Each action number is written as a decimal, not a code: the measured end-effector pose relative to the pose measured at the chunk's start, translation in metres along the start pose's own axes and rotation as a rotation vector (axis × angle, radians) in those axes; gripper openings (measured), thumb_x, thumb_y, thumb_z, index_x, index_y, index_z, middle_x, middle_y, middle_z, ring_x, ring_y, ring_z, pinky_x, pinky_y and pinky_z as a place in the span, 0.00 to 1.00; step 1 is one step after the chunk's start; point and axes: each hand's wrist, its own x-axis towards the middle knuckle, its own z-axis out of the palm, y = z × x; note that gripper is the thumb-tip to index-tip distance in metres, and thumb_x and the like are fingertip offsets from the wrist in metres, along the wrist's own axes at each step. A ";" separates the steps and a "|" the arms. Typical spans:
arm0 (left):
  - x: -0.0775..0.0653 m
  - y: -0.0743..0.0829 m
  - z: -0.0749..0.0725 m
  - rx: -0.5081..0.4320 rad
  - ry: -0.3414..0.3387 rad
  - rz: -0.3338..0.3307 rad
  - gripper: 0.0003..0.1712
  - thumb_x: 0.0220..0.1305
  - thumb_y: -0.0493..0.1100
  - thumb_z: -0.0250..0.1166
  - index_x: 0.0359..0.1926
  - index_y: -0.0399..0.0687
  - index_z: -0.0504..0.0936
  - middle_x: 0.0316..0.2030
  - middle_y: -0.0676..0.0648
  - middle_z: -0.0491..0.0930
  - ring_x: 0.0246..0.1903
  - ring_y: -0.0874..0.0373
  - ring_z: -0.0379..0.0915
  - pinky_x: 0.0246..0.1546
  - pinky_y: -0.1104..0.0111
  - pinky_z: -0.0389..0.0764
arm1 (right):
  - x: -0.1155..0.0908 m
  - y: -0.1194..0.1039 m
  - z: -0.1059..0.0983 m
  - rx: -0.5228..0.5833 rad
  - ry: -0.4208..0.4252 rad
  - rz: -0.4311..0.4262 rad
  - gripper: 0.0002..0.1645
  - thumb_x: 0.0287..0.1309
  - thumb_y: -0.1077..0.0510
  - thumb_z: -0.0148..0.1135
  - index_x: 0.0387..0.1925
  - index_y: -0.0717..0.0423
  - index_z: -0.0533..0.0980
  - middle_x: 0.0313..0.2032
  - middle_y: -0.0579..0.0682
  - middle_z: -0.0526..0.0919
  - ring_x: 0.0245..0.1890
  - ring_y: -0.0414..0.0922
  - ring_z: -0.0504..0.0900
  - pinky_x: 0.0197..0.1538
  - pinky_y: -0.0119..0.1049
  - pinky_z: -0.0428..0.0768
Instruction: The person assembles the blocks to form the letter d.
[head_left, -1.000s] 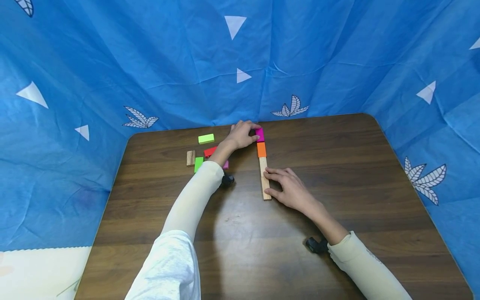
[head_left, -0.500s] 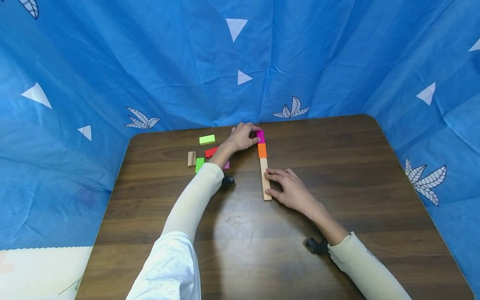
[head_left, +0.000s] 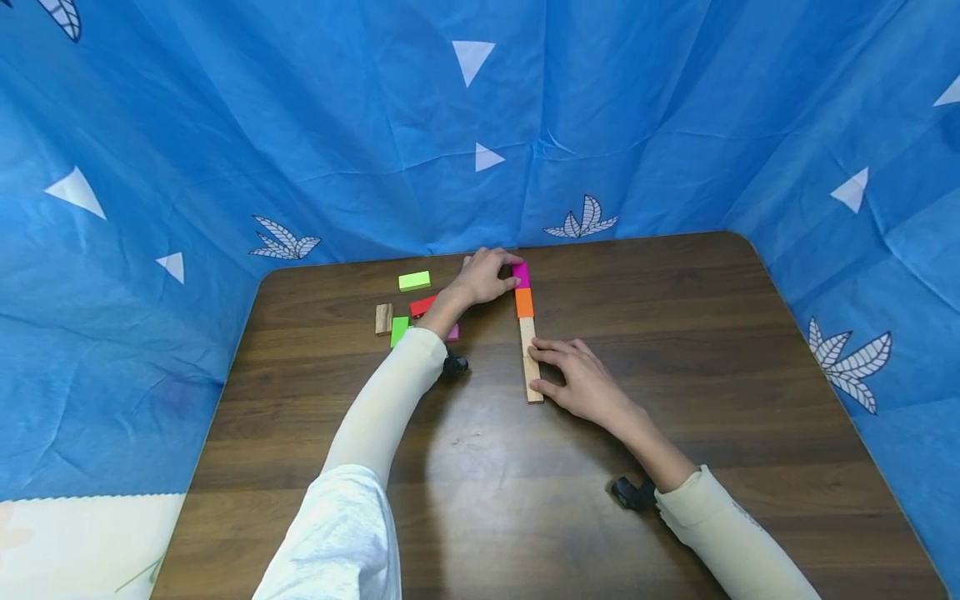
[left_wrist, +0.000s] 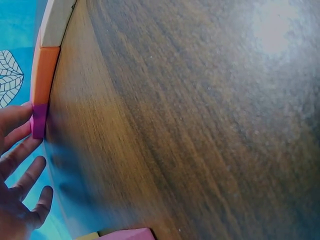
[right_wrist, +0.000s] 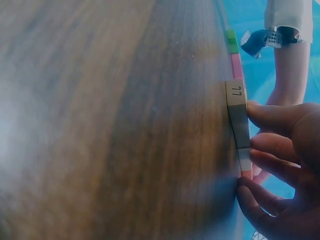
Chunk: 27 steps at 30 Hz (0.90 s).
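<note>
A straight row of blocks lies on the table. At its far end is a magenta block (head_left: 521, 274), then an orange block (head_left: 524, 303), then plain wooden blocks (head_left: 528, 333) toward me. My left hand (head_left: 483, 277) pinches the magenta block between thumb and index finger, its other fingers spread loosely in the left wrist view. My right hand (head_left: 581, 379) reaches in from the right. Its loosely bent fingers and thumb rest on the plain wooden blocks. In the right wrist view, the nearest wooden block (right_wrist: 237, 107) has dark marks on its end.
Left of the row lie a lime block (head_left: 414, 281), a brown block (head_left: 383, 319), a green block (head_left: 400, 331), a red block (head_left: 422, 306) and a pink block (head_left: 453, 332). My left forearm partly covers this group. A blue curtain (head_left: 637, 108) hangs behind the table (head_left: 712, 375).
Both hands keep their places on the row and the blocks stay where they are. The whole head view has shifted down slightly.
</note>
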 end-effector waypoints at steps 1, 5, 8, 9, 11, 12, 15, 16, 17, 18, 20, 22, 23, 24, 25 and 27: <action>0.000 0.000 0.000 0.001 -0.003 0.003 0.28 0.79 0.54 0.64 0.76 0.58 0.77 0.77 0.48 0.73 0.74 0.46 0.64 0.73 0.46 0.64 | 0.000 0.000 0.000 -0.001 0.001 -0.002 0.37 0.68 0.45 0.74 0.73 0.52 0.77 0.77 0.51 0.75 0.74 0.57 0.75 0.79 0.61 0.67; -0.001 -0.002 -0.001 0.000 -0.005 0.017 0.28 0.80 0.54 0.62 0.76 0.58 0.76 0.77 0.48 0.73 0.74 0.46 0.65 0.73 0.47 0.64 | 0.000 0.000 0.000 -0.007 0.011 -0.007 0.37 0.68 0.45 0.75 0.73 0.52 0.77 0.76 0.51 0.76 0.73 0.56 0.76 0.77 0.60 0.68; -0.002 -0.003 -0.002 -0.007 -0.003 0.026 0.27 0.82 0.54 0.60 0.76 0.58 0.76 0.77 0.48 0.73 0.75 0.46 0.65 0.74 0.46 0.64 | 0.001 0.000 0.000 -0.007 0.013 -0.006 0.37 0.68 0.45 0.75 0.73 0.51 0.77 0.76 0.50 0.76 0.73 0.56 0.76 0.76 0.59 0.70; -0.002 -0.003 -0.003 -0.012 -0.004 0.028 0.27 0.82 0.54 0.59 0.76 0.58 0.76 0.77 0.48 0.73 0.75 0.46 0.64 0.74 0.46 0.64 | 0.001 0.000 0.001 -0.004 0.012 -0.005 0.37 0.68 0.45 0.75 0.73 0.51 0.77 0.76 0.50 0.76 0.73 0.56 0.76 0.77 0.59 0.69; -0.002 -0.004 -0.003 -0.019 -0.008 0.031 0.26 0.83 0.53 0.58 0.76 0.57 0.76 0.77 0.48 0.73 0.76 0.46 0.64 0.76 0.45 0.63 | 0.001 0.000 0.001 -0.002 0.010 -0.005 0.37 0.68 0.45 0.75 0.73 0.52 0.77 0.76 0.51 0.76 0.74 0.56 0.76 0.78 0.60 0.68; -0.002 -0.004 -0.003 -0.023 -0.010 0.033 0.26 0.84 0.52 0.57 0.76 0.57 0.76 0.77 0.48 0.73 0.77 0.46 0.64 0.76 0.44 0.63 | 0.000 -0.001 0.001 -0.001 0.009 -0.006 0.37 0.68 0.45 0.75 0.73 0.52 0.77 0.76 0.51 0.76 0.74 0.57 0.76 0.79 0.61 0.66; -0.002 -0.004 -0.002 -0.029 -0.018 0.038 0.26 0.84 0.51 0.55 0.77 0.57 0.76 0.77 0.48 0.73 0.78 0.46 0.63 0.78 0.43 0.62 | 0.000 -0.001 0.002 0.004 0.008 -0.008 0.37 0.68 0.46 0.75 0.73 0.53 0.77 0.76 0.52 0.76 0.75 0.58 0.75 0.81 0.63 0.62; -0.002 -0.005 -0.001 -0.028 -0.019 0.038 0.26 0.84 0.51 0.55 0.77 0.57 0.76 0.78 0.48 0.73 0.78 0.46 0.63 0.78 0.42 0.61 | -0.001 -0.001 0.002 0.005 0.008 -0.009 0.37 0.68 0.46 0.75 0.73 0.53 0.77 0.76 0.52 0.76 0.75 0.58 0.75 0.81 0.63 0.62; -0.002 -0.005 0.000 -0.030 -0.019 0.039 0.26 0.84 0.51 0.55 0.77 0.57 0.76 0.78 0.48 0.73 0.79 0.46 0.63 0.78 0.42 0.61 | 0.000 -0.001 0.002 0.005 0.008 -0.009 0.37 0.68 0.46 0.75 0.73 0.53 0.77 0.76 0.52 0.76 0.75 0.58 0.75 0.81 0.63 0.62; -0.002 -0.005 0.000 -0.028 -0.019 0.040 0.26 0.85 0.51 0.55 0.77 0.57 0.75 0.78 0.48 0.73 0.79 0.46 0.63 0.78 0.42 0.61 | 0.000 -0.001 0.003 0.005 0.008 -0.008 0.37 0.68 0.46 0.75 0.73 0.53 0.77 0.76 0.52 0.76 0.75 0.58 0.75 0.82 0.63 0.62; -0.001 -0.005 0.001 -0.024 -0.016 0.041 0.26 0.85 0.51 0.55 0.77 0.57 0.75 0.78 0.48 0.73 0.79 0.46 0.63 0.78 0.42 0.61 | 0.000 -0.001 0.003 0.003 0.010 -0.008 0.37 0.68 0.46 0.75 0.73 0.53 0.77 0.76 0.52 0.76 0.75 0.57 0.75 0.80 0.61 0.65; -0.001 -0.005 0.002 -0.021 -0.011 0.044 0.25 0.84 0.51 0.55 0.77 0.57 0.76 0.78 0.48 0.73 0.78 0.46 0.63 0.77 0.42 0.62 | 0.000 0.000 0.003 -0.001 0.012 -0.010 0.37 0.68 0.46 0.75 0.73 0.53 0.77 0.76 0.52 0.76 0.74 0.57 0.76 0.78 0.61 0.67; -0.001 -0.005 0.002 -0.022 -0.009 0.045 0.25 0.84 0.51 0.55 0.76 0.57 0.76 0.78 0.48 0.73 0.78 0.46 0.64 0.77 0.42 0.63 | 0.000 0.000 0.003 0.000 0.013 -0.010 0.37 0.68 0.46 0.75 0.73 0.53 0.77 0.76 0.52 0.76 0.74 0.57 0.76 0.77 0.60 0.69; 0.000 -0.006 0.002 -0.022 -0.007 0.047 0.25 0.84 0.51 0.55 0.76 0.57 0.76 0.78 0.48 0.73 0.78 0.45 0.64 0.77 0.42 0.63 | 0.000 0.000 0.002 -0.001 0.012 -0.010 0.37 0.68 0.46 0.75 0.73 0.53 0.77 0.76 0.52 0.76 0.73 0.57 0.76 0.76 0.60 0.69; 0.000 -0.005 0.002 -0.022 -0.006 0.048 0.25 0.84 0.51 0.55 0.76 0.57 0.76 0.78 0.48 0.73 0.78 0.45 0.64 0.76 0.43 0.64 | 0.000 0.000 0.002 0.000 0.012 -0.011 0.37 0.68 0.46 0.75 0.73 0.52 0.77 0.76 0.52 0.76 0.73 0.57 0.76 0.75 0.59 0.70; 0.000 -0.005 0.002 -0.023 -0.004 0.050 0.25 0.84 0.51 0.55 0.76 0.57 0.76 0.78 0.49 0.73 0.78 0.45 0.64 0.76 0.43 0.64 | 0.000 0.000 0.001 0.001 0.010 -0.012 0.37 0.68 0.46 0.75 0.73 0.52 0.77 0.76 0.52 0.76 0.73 0.57 0.76 0.75 0.60 0.70</action>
